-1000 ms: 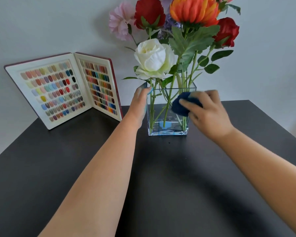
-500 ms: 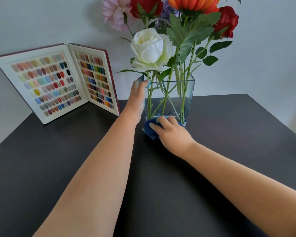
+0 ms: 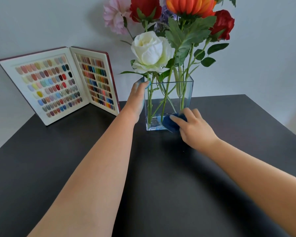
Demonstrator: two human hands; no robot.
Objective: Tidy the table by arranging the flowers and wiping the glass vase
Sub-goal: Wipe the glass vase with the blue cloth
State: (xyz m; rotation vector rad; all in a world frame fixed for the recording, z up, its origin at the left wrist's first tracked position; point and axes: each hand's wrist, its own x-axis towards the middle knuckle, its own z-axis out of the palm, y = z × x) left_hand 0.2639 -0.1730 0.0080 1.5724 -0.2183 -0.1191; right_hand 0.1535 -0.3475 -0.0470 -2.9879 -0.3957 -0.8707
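Note:
A square clear glass vase stands on the black table, toward the back. It holds a bunch of flowers: a white rose, red blooms, an orange one and a pink one, with green stems inside the glass. My left hand grips the vase's upper left edge. My right hand presses a dark blue cloth against the lower front of the vase, near its right corner.
An open display book of coloured nail samples stands at the back left against the pale wall. The table's right edge runs close behind my right arm.
My right hand carried the blue cloth from the vase's upper right down to its lower left, then across the bottom to the right. My left hand stayed on the vase.

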